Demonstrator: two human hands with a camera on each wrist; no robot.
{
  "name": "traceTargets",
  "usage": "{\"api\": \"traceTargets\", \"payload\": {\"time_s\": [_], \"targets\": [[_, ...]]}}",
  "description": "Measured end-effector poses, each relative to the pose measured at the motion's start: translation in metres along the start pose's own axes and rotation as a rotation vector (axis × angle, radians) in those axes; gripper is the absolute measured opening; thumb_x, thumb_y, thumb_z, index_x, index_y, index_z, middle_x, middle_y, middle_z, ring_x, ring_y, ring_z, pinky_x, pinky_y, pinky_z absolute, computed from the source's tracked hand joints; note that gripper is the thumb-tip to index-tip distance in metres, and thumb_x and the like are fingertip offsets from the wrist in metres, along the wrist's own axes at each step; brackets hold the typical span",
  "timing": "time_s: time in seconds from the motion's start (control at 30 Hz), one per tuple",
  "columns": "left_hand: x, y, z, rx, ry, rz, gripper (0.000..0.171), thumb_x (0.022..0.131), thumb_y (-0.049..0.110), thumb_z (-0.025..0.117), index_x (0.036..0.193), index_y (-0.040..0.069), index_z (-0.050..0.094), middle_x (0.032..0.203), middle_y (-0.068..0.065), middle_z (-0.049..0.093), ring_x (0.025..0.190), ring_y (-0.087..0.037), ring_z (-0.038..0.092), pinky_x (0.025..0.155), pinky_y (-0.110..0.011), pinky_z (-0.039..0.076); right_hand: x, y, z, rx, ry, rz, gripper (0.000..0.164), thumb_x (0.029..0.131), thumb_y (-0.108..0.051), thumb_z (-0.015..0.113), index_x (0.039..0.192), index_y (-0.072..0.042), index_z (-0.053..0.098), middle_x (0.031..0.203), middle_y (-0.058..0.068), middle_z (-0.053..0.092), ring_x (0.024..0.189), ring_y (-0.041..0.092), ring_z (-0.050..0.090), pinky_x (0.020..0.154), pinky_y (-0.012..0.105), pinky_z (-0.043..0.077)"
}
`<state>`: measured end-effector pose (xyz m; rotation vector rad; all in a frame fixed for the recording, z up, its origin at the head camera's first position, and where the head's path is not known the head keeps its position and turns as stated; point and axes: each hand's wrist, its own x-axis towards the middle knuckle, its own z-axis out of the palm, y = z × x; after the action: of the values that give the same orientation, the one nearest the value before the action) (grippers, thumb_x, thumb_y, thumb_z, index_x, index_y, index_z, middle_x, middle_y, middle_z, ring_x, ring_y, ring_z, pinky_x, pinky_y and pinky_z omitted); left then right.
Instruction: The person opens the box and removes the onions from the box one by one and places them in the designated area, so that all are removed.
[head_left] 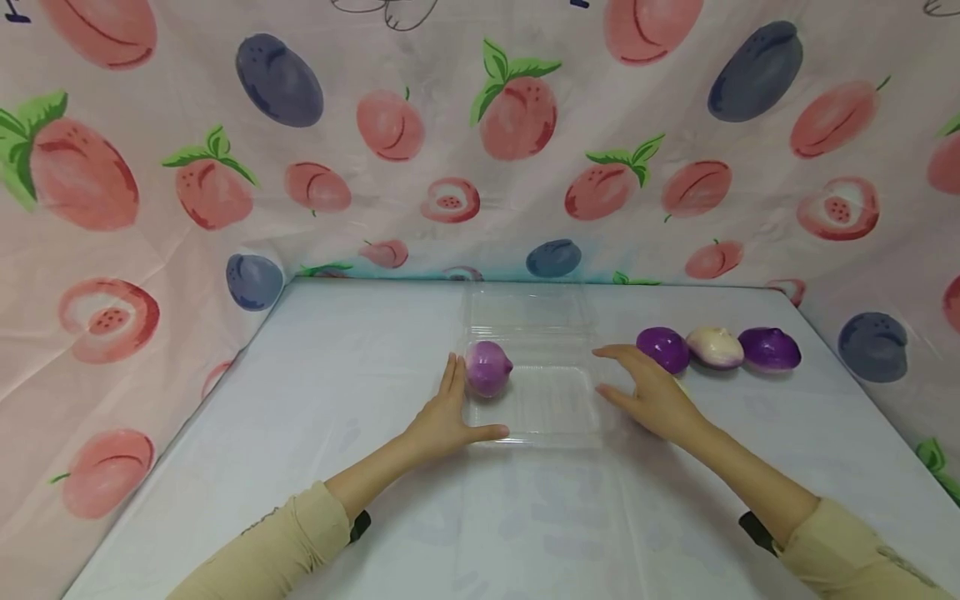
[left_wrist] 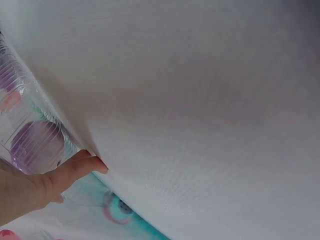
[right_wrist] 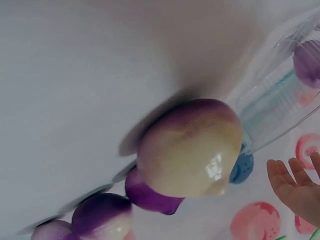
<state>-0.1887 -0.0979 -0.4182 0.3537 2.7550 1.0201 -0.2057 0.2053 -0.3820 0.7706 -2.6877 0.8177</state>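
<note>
A clear plastic box lies opened flat, its lid toward the back. One glossy purple onion sits in its left part, the pointed tip facing right. My left hand is at the box's left side, fingers straight along the edge and thumb at the front rim. Just off the right side, my right hand has its thumb and fingers spread with nothing between them. A cream-and-purple onion looms large in the right wrist view; in the head view, the right hand mostly hides it.
To the right, behind my right hand, a purple onion, a cream onion and a dark purple onion stand in a row. A white cloth covers the table. A fruit-print curtain hangs along the back and sides.
</note>
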Motion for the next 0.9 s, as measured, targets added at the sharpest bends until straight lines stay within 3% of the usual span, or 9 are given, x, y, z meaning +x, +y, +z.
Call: {"api": "traceTargets", "payload": {"time_s": [0.07,0.13,0.5,0.9], "targets": [[0.000,0.000,0.001,0.004,0.002,0.002,0.126,0.069,0.065,0.071,0.151,0.004,-0.004,0.158,-0.015,-0.011,0.140,-0.040,0.026,0.103,-0.054,0.038,0.002,-0.004,0.003,0.021,-0.011,0.004,0.043,0.086,-0.014,0.068,0.125,-0.002,0.055,0.126,0.018,0.057,0.120,0.038,0.051,0.098,0.054,0.041],[0.000,-0.001,0.002,0.007,0.002,0.004,0.127,0.069,0.065,0.071,0.151,0.004,-0.004,0.158,-0.015,-0.011,0.140,-0.041,0.026,0.103,-0.053,0.039,0.004,-0.009,0.005,0.042,-0.029,0.019,0.044,0.087,-0.016,0.068,0.126,-0.003,0.054,0.127,0.018,0.056,0.121,0.037,0.050,0.098,0.055,0.042],[0.002,0.000,0.002,0.010,-0.005,-0.014,0.126,0.069,0.065,0.071,0.151,0.005,-0.004,0.158,-0.013,-0.012,0.139,-0.041,0.026,0.104,-0.054,0.038,0.024,-0.035,0.016,0.085,-0.052,-0.022,0.052,0.082,-0.024,0.073,0.128,-0.006,0.054,0.130,0.014,0.055,0.124,0.033,0.049,0.102,0.052,0.041],[0.002,-0.001,0.001,-0.004,-0.011,-0.007,0.128,0.068,0.066,0.071,0.151,0.004,-0.005,0.158,-0.014,-0.013,0.140,-0.042,0.024,0.104,-0.055,0.037,0.042,-0.052,0.038,0.127,-0.105,0.018,0.063,0.080,-0.022,0.075,0.134,-0.005,0.047,0.134,0.017,0.049,0.124,0.036,0.048,0.100,0.054,0.042]]}}
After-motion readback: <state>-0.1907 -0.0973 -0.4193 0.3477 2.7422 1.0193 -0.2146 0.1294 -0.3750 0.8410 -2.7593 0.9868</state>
